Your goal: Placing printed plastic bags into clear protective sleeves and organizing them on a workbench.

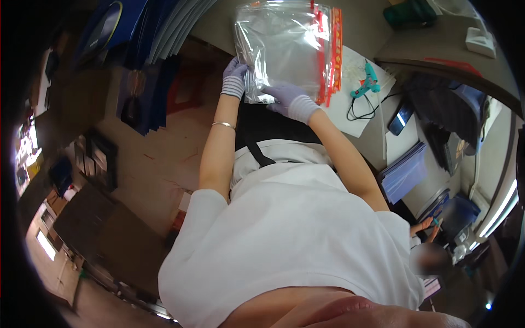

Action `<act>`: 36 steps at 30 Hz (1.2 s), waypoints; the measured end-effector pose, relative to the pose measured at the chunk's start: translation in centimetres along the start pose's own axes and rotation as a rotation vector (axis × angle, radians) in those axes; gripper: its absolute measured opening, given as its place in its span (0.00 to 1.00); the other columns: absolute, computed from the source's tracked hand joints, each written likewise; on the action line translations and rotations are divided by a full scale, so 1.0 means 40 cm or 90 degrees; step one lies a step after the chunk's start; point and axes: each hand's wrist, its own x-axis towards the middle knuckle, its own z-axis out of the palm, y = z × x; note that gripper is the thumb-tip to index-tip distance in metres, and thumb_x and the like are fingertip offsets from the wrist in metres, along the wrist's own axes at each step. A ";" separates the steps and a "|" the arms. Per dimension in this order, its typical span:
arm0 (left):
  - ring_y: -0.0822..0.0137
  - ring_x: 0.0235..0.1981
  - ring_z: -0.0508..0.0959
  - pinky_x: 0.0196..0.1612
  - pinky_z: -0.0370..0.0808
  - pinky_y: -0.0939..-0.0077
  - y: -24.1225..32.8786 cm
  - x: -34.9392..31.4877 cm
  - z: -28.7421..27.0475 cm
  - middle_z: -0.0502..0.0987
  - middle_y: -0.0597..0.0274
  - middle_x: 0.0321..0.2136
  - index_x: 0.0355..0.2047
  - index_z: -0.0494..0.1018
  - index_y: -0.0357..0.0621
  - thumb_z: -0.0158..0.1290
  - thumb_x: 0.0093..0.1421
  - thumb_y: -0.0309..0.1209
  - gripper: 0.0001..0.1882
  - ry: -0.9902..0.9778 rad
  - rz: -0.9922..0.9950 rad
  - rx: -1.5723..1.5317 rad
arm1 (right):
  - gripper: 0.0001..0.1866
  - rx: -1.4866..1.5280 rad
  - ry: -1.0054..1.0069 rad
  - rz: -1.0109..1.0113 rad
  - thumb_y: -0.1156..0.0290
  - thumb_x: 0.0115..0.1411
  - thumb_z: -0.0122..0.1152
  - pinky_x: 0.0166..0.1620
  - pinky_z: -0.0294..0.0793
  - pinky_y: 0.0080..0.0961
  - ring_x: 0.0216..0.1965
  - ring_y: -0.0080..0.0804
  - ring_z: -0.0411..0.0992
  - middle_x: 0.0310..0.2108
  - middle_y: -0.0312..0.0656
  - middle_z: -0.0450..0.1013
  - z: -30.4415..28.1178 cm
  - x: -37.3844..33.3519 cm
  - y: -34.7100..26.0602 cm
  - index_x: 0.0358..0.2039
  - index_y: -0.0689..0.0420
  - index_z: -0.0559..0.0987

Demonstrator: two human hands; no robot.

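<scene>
A stack of clear, glossy plastic bags [281, 52] with red printed strips along the right side lies at the front of the table, its near edge by my lap. My left hand [235, 71], in a pale lilac glove with a striped cuff, is closed on the left edge of the bags. Wearing the same kind of glove, my right hand [287, 97] grips the near edge, its fingers pointing left. The bags partly hide the fingertips of both hands.
Right of the bags, a teal glue gun [367, 81] with a black cord rests on a white sheet [347, 117]. Beyond are a phone [401, 117] and a stack of purple-blue sheets [404, 174]. Blue folders [143, 98] stand at left. Another person's hands [427, 225] show at lower right.
</scene>
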 end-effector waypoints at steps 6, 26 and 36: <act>0.67 0.35 0.74 0.39 0.73 0.77 0.152 0.010 0.012 0.72 0.53 0.37 0.44 0.64 0.33 0.48 0.48 0.16 0.20 0.071 0.113 0.237 | 0.22 0.090 0.317 0.470 0.61 0.48 0.57 0.44 0.69 0.32 0.40 0.42 0.71 0.39 0.47 0.72 -0.078 -0.043 0.249 0.43 0.57 0.72; 0.66 0.40 0.72 0.36 0.73 0.71 0.207 0.090 0.218 0.70 0.54 0.43 0.57 0.52 0.38 0.57 0.50 0.45 0.40 -0.335 -0.283 0.452 | 0.28 -0.169 0.195 0.679 0.59 0.44 0.58 0.44 0.66 0.39 0.45 0.39 0.65 0.42 0.42 0.67 -0.049 0.240 0.073 0.48 0.51 0.67; 0.64 0.40 0.73 0.32 0.73 0.77 0.189 0.063 0.254 0.70 0.50 0.43 0.55 0.55 0.34 0.58 0.45 0.52 0.45 -0.249 -0.246 0.544 | 0.27 -0.172 0.049 0.641 0.48 0.45 0.58 0.41 0.70 0.38 0.43 0.38 0.69 0.40 0.42 0.70 -0.140 0.210 0.172 0.41 0.53 0.73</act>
